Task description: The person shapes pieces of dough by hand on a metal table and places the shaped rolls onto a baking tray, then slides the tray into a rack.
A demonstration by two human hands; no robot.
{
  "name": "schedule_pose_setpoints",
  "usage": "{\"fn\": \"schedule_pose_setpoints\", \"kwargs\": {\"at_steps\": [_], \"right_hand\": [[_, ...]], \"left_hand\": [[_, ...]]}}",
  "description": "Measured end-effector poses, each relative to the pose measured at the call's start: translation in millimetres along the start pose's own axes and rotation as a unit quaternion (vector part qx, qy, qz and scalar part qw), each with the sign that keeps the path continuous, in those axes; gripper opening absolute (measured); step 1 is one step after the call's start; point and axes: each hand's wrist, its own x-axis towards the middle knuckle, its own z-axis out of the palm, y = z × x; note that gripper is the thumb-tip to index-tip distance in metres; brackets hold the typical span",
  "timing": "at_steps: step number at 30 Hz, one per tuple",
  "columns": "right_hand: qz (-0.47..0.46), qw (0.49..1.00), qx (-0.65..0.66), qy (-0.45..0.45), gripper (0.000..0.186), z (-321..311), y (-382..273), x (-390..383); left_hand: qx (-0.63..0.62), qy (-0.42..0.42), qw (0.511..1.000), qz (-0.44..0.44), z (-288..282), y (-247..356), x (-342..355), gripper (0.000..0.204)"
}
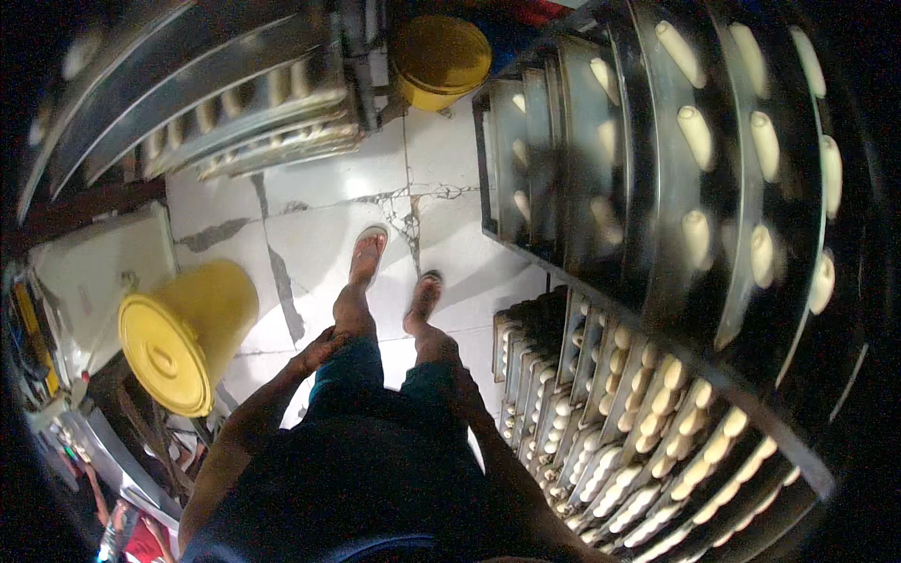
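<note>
My left hand (327, 347) hangs low beside my left knee, at the hem of my dark shorts. It is dim, and its fingers blend with the leg, so their shape is unclear. My right hand (462, 380) is in shadow by my right knee, its fingers hidden in the dark. Nothing shows in either hand. To my right, a tall rack (526, 246) carries metal trays (663, 169) with pale dough rolls (694, 136) spaced apart in rows. Beside it, nearer me, another rack's trays hold closely packed rounded dough pieces (648, 422).
A yellow lidded bucket (221, 300) stands at my left, and another yellow bucket (441, 61) stands ahead. More stacked trays (272, 103) fill the far left. Cracked white tiles (328, 202) lie underfoot. Part of another person in red (145, 540) shows at lower left.
</note>
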Motion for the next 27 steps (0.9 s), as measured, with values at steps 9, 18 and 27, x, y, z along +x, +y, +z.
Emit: {"fn": "schedule_pose_setpoints", "kwargs": {"at_steps": [9, 18, 27], "right_hand": [[0.053, 0.973, -0.107, -0.199, 0.104, -22.5, -95.3, 6.9], [0.196, 0.900, -0.275, -0.278, 0.113, 13.2, -135.9, -31.5], [0.062, 0.830, -0.512, -0.215, 0.106, 107.3, -76.1, -67.0]], "left_hand": [[0.284, 0.231, 0.930, 0.046, 137.9, -93.9, -131.7, 0.098], [0.221, 0.287, 0.932, -0.027, 219.5, -207.9, -201.3, 0.086], [-0.011, 0.381, 0.925, -0.006, 267.9, -298.0, -232.0, 0.071]]}}
